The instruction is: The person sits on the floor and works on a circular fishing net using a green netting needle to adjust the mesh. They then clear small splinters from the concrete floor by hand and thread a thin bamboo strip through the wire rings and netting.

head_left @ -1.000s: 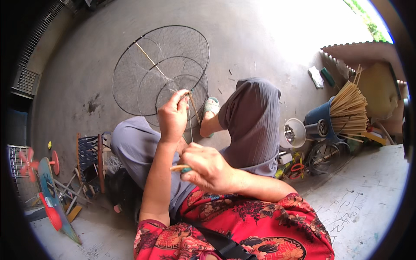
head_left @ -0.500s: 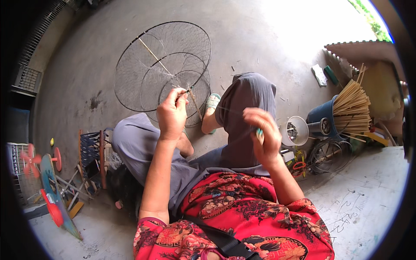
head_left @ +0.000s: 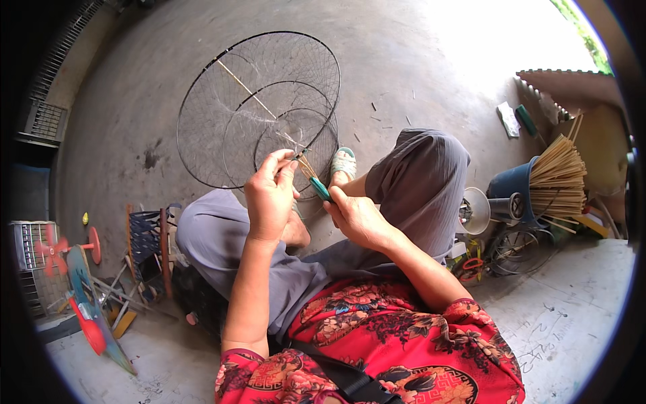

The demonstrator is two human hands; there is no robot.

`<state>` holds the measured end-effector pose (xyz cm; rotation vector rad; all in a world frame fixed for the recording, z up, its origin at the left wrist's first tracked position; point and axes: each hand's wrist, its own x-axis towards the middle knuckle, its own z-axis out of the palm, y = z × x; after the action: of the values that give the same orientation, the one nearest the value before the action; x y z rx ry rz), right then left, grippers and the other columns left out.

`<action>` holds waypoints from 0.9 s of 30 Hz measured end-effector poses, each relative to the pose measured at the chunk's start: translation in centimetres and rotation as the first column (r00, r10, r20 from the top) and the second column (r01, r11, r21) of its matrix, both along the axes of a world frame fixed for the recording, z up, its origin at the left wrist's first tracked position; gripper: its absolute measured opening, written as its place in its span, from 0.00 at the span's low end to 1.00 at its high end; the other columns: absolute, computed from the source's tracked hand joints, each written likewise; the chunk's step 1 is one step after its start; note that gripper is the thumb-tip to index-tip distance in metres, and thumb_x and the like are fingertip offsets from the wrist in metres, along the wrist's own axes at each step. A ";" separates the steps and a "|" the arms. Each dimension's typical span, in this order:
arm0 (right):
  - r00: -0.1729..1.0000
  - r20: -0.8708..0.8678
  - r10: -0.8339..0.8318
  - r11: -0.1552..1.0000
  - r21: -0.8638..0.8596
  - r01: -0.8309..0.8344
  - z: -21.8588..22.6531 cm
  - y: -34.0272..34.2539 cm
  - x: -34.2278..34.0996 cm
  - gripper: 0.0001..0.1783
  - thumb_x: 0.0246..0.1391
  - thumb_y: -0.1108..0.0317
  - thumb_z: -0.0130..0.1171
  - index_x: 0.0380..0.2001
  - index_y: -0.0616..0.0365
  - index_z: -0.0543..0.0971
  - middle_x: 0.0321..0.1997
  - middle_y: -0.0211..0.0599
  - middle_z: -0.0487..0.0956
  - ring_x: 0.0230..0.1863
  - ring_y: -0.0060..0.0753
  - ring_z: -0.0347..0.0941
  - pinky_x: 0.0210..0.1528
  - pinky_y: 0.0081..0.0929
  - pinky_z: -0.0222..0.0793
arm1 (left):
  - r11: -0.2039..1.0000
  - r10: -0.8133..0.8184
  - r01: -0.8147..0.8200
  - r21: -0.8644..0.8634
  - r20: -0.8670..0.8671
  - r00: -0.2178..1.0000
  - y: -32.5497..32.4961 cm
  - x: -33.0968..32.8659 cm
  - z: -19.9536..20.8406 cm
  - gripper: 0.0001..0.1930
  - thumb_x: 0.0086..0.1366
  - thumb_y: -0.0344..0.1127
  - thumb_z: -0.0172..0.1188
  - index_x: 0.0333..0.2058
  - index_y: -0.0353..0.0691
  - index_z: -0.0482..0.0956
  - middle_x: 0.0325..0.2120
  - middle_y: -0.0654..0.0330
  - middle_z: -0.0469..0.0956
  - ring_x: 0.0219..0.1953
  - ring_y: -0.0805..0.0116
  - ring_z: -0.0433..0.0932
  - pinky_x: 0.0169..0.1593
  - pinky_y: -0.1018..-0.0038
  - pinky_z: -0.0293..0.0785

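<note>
A round net trap [head_left: 259,108] with black hoops, fine mesh and thin bamboo sticks stands in front of my legs. At its near rim my left hand [head_left: 269,195] is closed, thumb and fingers pinching the black hoop where a stick meets it. My right hand [head_left: 360,219] is closed around a slim, green tool [head_left: 319,188], whose kind I cannot make out. The tool's far end points at the hoop and stick just right of my left fingertips. Whether it touches them I cannot tell.
On the right, a blue bucket [head_left: 508,182] holds many bamboo sticks [head_left: 558,178]. Near it are a white container [head_left: 476,210], coiled wire [head_left: 518,249] and red-handled scissors [head_left: 471,266]. A small chair [head_left: 148,236] and a toy with red propellers [head_left: 84,296] stand at left.
My right hand has swung inward from above my right knee, bringing the green tool up beside my left fingers. My left hand keeps its pinch at the hoop. The view has shifted slightly.
</note>
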<state>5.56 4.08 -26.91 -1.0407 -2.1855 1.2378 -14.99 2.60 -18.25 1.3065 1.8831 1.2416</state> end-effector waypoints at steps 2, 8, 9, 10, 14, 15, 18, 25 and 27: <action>1.000 -0.004 0.012 0.998 -0.064 -0.012 -1.2 1.3 -1.3 0.10 0.79 0.65 0.60 0.51 0.59 0.72 0.29 0.56 0.84 0.30 0.61 0.86 0.33 0.54 0.81 | 0.998 -0.007 0.011 -0.059 0.057 0.998 0.1 0.1 0.5 0.12 0.79 0.26 0.67 0.57 0.30 0.86 0.35 0.59 0.91 0.19 0.81 0.77 0.24 0.77 0.74; 0.844 -0.453 -0.288 0.936 -0.319 0.148 5.8 5.2 -2.7 0.19 0.71 0.71 0.72 0.58 0.60 0.76 0.37 0.38 0.83 0.33 0.23 0.82 0.39 0.26 0.79 | 0.995 -0.033 0.029 -0.099 -0.037 0.999 -0.2 0.0 0.8 0.12 0.79 0.27 0.68 0.55 0.28 0.87 0.34 0.59 0.91 0.22 0.79 0.80 0.28 0.76 0.76; 0.909 -0.294 -0.297 0.954 -0.060 0.292 8.2 6.0 -2.6 0.20 0.66 0.67 0.77 0.54 0.59 0.79 0.30 0.40 0.82 0.30 0.26 0.83 0.37 0.27 0.78 | 0.999 -0.019 0.017 -0.047 -0.031 0.999 -0.3 0.1 0.4 0.11 0.79 0.27 0.68 0.54 0.28 0.87 0.33 0.59 0.91 0.24 0.77 0.82 0.30 0.75 0.79; 0.943 -0.260 -0.208 0.978 -0.024 0.209 10.8 6.2 -3.3 0.19 0.65 0.68 0.77 0.53 0.59 0.81 0.32 0.42 0.83 0.30 0.29 0.82 0.37 0.27 0.77 | 0.998 -0.053 0.050 -0.028 -0.105 0.993 -0.6 -0.1 0.0 0.10 0.79 0.27 0.67 0.54 0.29 0.88 0.34 0.58 0.91 0.27 0.76 0.84 0.33 0.74 0.81; 0.811 -0.560 -0.168 0.969 0.060 0.241 10.7 9.0 -5.3 0.12 0.71 0.67 0.73 0.51 0.60 0.85 0.37 0.31 0.85 0.35 0.24 0.81 0.39 0.24 0.78 | 0.998 -0.057 0.050 -0.046 -0.178 0.982 -0.6 -0.5 -0.6 0.12 0.80 0.26 0.65 0.57 0.34 0.90 0.39 0.59 0.93 0.35 0.75 0.89 0.39 0.75 0.84; 0.555 -0.749 -0.362 0.932 -0.288 0.220 11.2 9.2 -5.4 0.11 0.74 0.66 0.71 0.52 0.61 0.85 0.38 0.26 0.84 0.37 0.21 0.81 0.40 0.23 0.78 | 0.999 0.002 -0.002 -0.032 -0.002 1.000 -0.8 -0.6 -0.9 0.13 0.80 0.26 0.65 0.58 0.35 0.90 0.40 0.60 0.93 0.36 0.75 0.89 0.39 0.77 0.84; 0.334 -0.758 -0.560 0.748 -0.636 -0.190 9.3 9.5 -1.9 0.11 0.79 0.61 0.67 0.47 0.58 0.86 0.34 0.22 0.79 0.34 0.13 0.73 0.33 0.19 0.66 | 0.996 -0.017 0.026 -0.083 0.113 0.993 -0.1 -0.1 0.7 0.13 0.81 0.27 0.64 0.59 0.37 0.90 0.39 0.61 0.92 0.39 0.77 0.90 0.40 0.79 0.84; 0.973 -0.093 -0.213 0.874 0.426 0.232 6.3 0.4 -2.3 0.14 0.66 0.58 0.74 0.39 0.56 0.82 0.34 0.43 0.77 0.36 0.54 0.79 0.37 0.47 0.80 | 0.998 -0.010 0.021 -0.065 0.176 0.984 -0.2 0.0 -0.8 0.11 0.82 0.28 0.65 0.57 0.34 0.89 0.39 0.61 0.91 0.38 0.75 0.91 0.38 0.78 0.85; 0.967 -0.029 -0.253 0.868 0.435 0.240 4.7 0.2 -2.9 0.11 0.68 0.61 0.70 0.41 0.55 0.81 0.34 0.43 0.78 0.38 0.53 0.82 0.39 0.48 0.82 | 0.998 -0.027 0.035 -0.044 0.165 0.986 -0.2 0.1 -0.7 0.10 0.82 0.28 0.65 0.56 0.34 0.88 0.39 0.61 0.91 0.38 0.75 0.91 0.37 0.78 0.85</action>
<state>2.67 4.25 -22.23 -1.1018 -2.1272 0.5815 -14.92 2.38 -18.91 1.1677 1.7586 1.2426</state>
